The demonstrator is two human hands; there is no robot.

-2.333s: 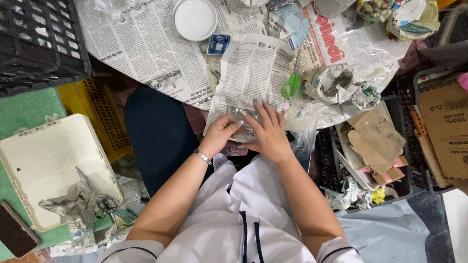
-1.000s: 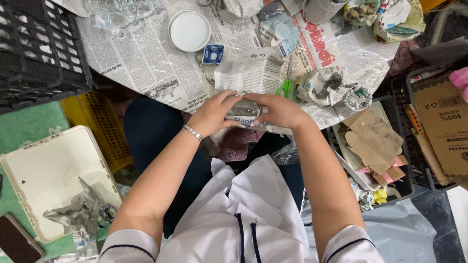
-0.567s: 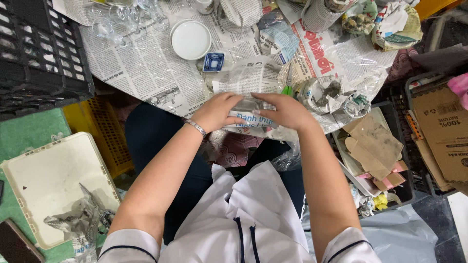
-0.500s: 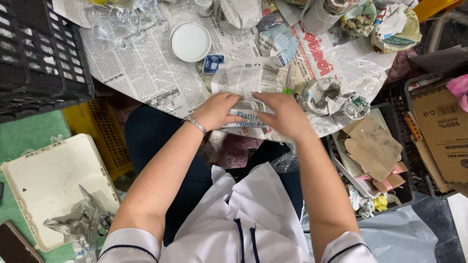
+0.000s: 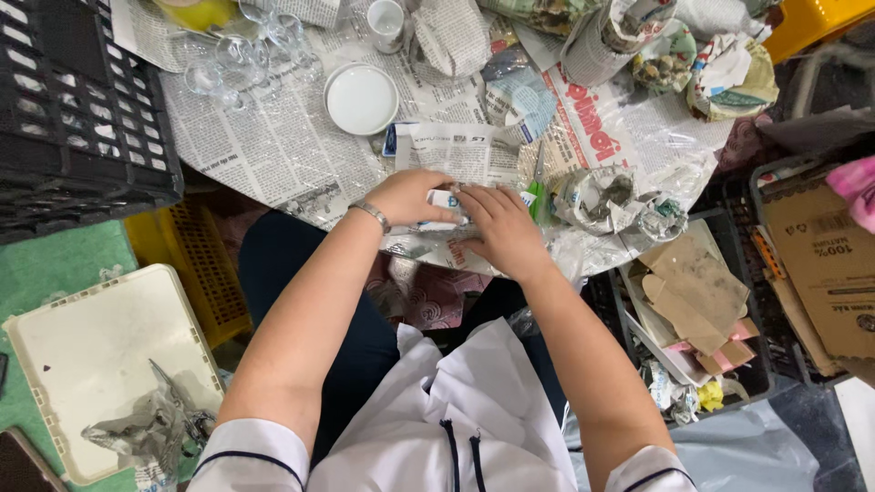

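My left hand (image 5: 412, 198) and my right hand (image 5: 498, 228) press together on a small bundle (image 5: 444, 199) that is partly wrapped in newspaper (image 5: 451, 152), at the near edge of a table spread with newsprint. Both hands grip the bundle from opposite sides, fingers meeting over it. What is inside the paper is hidden. A silver bracelet (image 5: 372, 213) sits on my left wrist. My white top fills the bottom of the view.
A white saucer (image 5: 362, 98), a small white cup (image 5: 387, 19), several clear glasses (image 5: 246, 56) and paper-wrapped bundles (image 5: 602, 196) lie on the table. A black crate (image 5: 73, 100) stands left, a yellow basket (image 5: 196, 264) and white tray (image 5: 100, 355) below, cardboard boxes (image 5: 820, 264) right.
My hands have lifted from my lap up to the table's near edge with the bundle, and they keep folding newspaper round it. The view has tilted further over the table.
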